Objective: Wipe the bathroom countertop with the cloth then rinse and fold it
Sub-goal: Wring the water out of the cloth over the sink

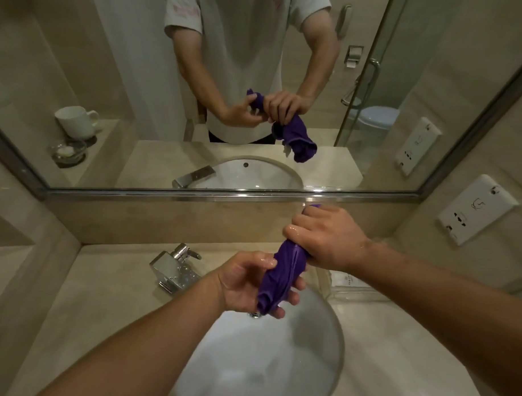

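Observation:
A purple cloth (280, 275) is bunched into a thick twisted roll above the white sink basin (277, 361). My right hand (329, 238) is closed around its upper end, knuckles wet. My left hand (245, 283) cups the lower end from the left, fingers curled under it. The roll slants from upper right to lower left, its bottom tip hanging just over the drain. The beige countertop (96, 295) surrounds the basin. No water runs from the chrome tap (174, 269).
A mirror (228, 93) fills the wall ahead and reflects my arms and the cloth. A white socket panel (478, 208) is on the right wall. A clear tray with packets (348, 284) sits right of the basin, under my right forearm.

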Demonstrator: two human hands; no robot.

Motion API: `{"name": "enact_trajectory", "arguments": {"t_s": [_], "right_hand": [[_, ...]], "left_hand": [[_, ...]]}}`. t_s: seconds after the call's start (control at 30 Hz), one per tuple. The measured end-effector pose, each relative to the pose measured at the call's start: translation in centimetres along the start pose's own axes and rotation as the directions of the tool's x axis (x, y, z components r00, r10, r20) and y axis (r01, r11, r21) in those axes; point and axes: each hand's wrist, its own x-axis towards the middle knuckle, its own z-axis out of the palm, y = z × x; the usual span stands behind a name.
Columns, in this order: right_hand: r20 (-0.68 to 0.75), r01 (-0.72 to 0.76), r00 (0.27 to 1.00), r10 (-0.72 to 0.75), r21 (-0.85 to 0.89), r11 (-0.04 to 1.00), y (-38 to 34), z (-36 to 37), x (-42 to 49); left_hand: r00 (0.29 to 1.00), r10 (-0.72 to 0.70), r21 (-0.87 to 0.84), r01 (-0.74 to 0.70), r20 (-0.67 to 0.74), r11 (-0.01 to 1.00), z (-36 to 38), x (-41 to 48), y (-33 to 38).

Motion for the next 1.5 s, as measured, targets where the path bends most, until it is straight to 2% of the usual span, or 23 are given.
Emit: {"name": "enact_trajectory", "arguments": {"t_s": [0.07,0.13,0.2,0.27,0.33,0.37,0.4,0.47,0.5,0.57,0.63,0.67,0.77,0.87,0.93,0.97,1.07,1.2,1.27,1.4,1.43,1.47,1.5], "right_hand": [[0.011,0.034,0.999,-0.034,-0.016,0.999,0.0,0.1,0.0],[0.075,0.081,0.994,-0.079,-0.022,0.996,0.3,0.1,0.1],[0.216,0.136,0.968,-0.131,-0.008,0.991,0.5,0.0,0.3],[0.413,0.145,0.901,-0.13,-0.007,0.989,0.0,-0.5,1.0],[0.596,0.022,0.803,0.002,-0.033,0.999,-0.9,-0.8,1.9],[0.643,-0.07,0.761,0.088,-0.054,0.996,-1.4,-0.8,2.3],[0.675,-0.168,0.718,0.169,-0.068,0.983,-1.8,-0.7,2.6],[0.734,-0.396,0.611,0.296,-0.04,0.917,-2.3,-0.1,2.9],[0.769,-0.533,0.547,0.332,0.013,0.846,-2.4,0.4,2.8],[0.833,-0.761,0.432,0.346,0.13,0.636,-2.4,1.3,2.4],[0.872,-0.9,0.364,0.328,0.237,0.366,-2.7,1.5,1.9],[0.888,-0.936,0.341,0.308,0.292,0.196,-3.2,1.5,1.6],[0.919,-0.877,0.346,0.186,0.388,-0.285,-5.1,1.2,0.4],[0.905,-0.657,0.421,-0.058,0.26,-0.708,-6.8,1.5,-0.2],[0.852,-0.518,0.485,-0.199,0.097,-0.85,-7.2,1.8,-0.4],[0.81,-0.481,0.532,-0.247,0.049,-0.875,-7.3,1.9,-0.4],[0.687,-0.386,0.671,-0.278,0.003,-0.923,-7.2,2.7,-0.7],[0.648,-0.346,0.711,-0.274,-0.018,-0.938,-7.0,3.9,-0.7],[0.675,-0.411,0.685,-0.274,0.047,-0.911,-6.7,4.4,-0.9],[0.794,-0.523,0.551,-0.258,0.087,-0.848,-5.8,4.2,-1.2],[0.831,-0.576,0.513,-0.215,0.147,-0.804,-5.5,3.8,-1.1],[0.874,-0.666,0.463,-0.151,0.23,-0.71,-5.3,3.5,-0.9],[0.912,-0.772,0.408,-0.055,0.312,-0.553,-5.0,3.3,-0.8]], "left_hand": [[0.999,-0.048,0.012,0.049,-0.024,0.999,0.7,0.3,-0.2],[0.982,-0.12,0.108,0.137,-0.147,0.985,1.5,0.6,-0.2],[0.933,-0.17,0.234,0.25,-0.316,0.939,2.4,0.7,-0.1],[0.856,-0.14,0.386,0.364,-0.498,0.848,2.5,0.8,0.1],[0.715,0.057,0.553,0.484,-0.697,0.678,2.3,1.1,0.6],[0.643,0.197,0.627,0.555,-0.74,0.546,2.2,1.2,0.9],[0.594,0.321,0.674,0.624,-0.738,0.395,2.1,1.2,1.3],[0.582,0.474,0.695,0.714,-0.66,0.09,2.2,0.9,2.0],[0.601,0.525,0.683,0.729,-0.603,-0.05,2.2,0.7,2.4],[0.667,0.578,0.634,0.711,-0.47,-0.305,2.1,0.5,3.2],[0.735,0.581,0.566,0.659,-0.348,-0.495,1.9,0.4,4.0],[0.765,0.572,0.531,0.63,-0.297,-0.567,1.7,0.4,4.4],[0.864,0.469,0.477,0.496,-0.183,-0.726,1.3,0.5,5.3],[0.932,0.351,0.451,0.353,-0.091,-0.82,0.8,0.8,6.2],[0.939,0.331,0.445,0.255,0.099,-0.858,0.0,1.0,6.6],[0.922,0.338,0.446,0.226,0.19,-0.866,-0.4,1.1,6.7],[0.87,0.387,0.479,0.211,0.305,-0.852,-1.7,1.6,7.1],[0.831,0.455,0.518,0.249,0.319,-0.818,-2.6,2.1,6.8],[0.817,0.486,0.551,0.262,0.311,-0.792,-3.0,2.3,6.2],[0.82,0.517,0.572,0.307,0.247,-0.76,-3.6,2.2,5.6],[0.83,0.515,0.558,0.328,0.216,-0.762,-3.4,2.2,5.6],[0.853,0.501,0.539,0.355,0.147,-0.764,-2.9,2.1,5.6],[0.871,0.49,0.53,0.402,0.029,-0.747,-2.1,1.8,5.6]]}}
